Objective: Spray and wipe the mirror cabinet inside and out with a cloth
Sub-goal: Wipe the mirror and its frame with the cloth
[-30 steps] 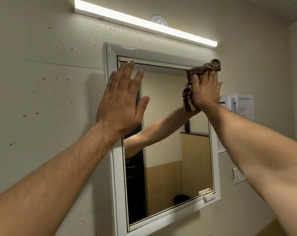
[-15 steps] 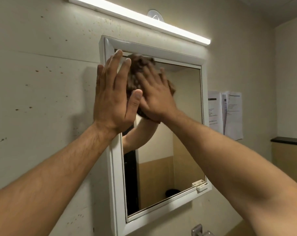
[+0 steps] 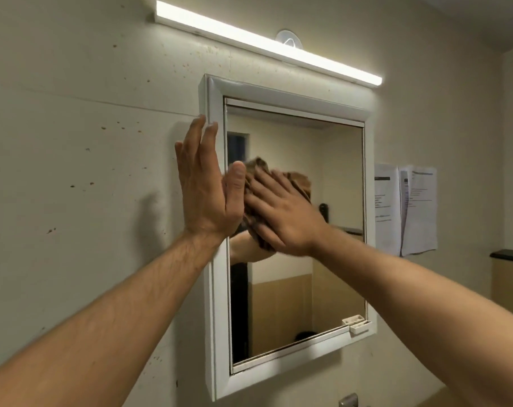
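Mirror cabinet, wall-mounted: fingers of the right hand, straight and slightly spread, press a brown cloth flat against the upper-left glass. Left hand, fingers straight and close together, lies flat on the white frame's left edge. Light bar above; papers on the wall alongside.

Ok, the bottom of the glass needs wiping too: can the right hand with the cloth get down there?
Probably yes: the right hand presses the cloth on the mirror, whose lower part looks unobstructed.
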A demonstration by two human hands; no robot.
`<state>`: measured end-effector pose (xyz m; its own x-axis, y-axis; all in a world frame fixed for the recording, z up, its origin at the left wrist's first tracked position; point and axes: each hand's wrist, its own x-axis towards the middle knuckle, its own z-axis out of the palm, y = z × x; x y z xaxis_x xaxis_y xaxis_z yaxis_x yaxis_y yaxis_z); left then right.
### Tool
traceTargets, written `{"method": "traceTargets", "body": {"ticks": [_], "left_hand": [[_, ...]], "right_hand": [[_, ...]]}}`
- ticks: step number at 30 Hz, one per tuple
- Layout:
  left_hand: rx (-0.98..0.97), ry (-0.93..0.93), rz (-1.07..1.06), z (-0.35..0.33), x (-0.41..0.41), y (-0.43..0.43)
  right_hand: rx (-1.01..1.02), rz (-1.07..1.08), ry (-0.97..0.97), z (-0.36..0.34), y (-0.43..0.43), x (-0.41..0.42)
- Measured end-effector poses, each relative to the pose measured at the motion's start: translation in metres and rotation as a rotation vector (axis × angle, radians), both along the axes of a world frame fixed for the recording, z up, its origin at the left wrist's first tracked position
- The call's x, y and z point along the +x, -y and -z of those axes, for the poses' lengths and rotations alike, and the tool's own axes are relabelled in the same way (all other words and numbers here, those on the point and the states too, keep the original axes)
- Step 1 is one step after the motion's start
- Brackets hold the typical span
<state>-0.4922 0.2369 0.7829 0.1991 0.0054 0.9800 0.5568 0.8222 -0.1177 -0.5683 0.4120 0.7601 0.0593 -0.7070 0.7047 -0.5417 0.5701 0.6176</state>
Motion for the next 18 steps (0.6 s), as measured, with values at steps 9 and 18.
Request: {"method": "traceTargets", "body": {"ticks": [9, 18], "left_hand": [[0.018, 0.12, -0.051, 0.032, 0.007, -0.006], [-0.13, 0.264, -0.128, 0.11, 0.01, -0.017]], "right_hand": [[-0.731, 0.015, 0.244, 0.005, 0.058, 0.009], [-0.541, 0.078, 0.276, 0.164, -0.008, -0.015]]}}
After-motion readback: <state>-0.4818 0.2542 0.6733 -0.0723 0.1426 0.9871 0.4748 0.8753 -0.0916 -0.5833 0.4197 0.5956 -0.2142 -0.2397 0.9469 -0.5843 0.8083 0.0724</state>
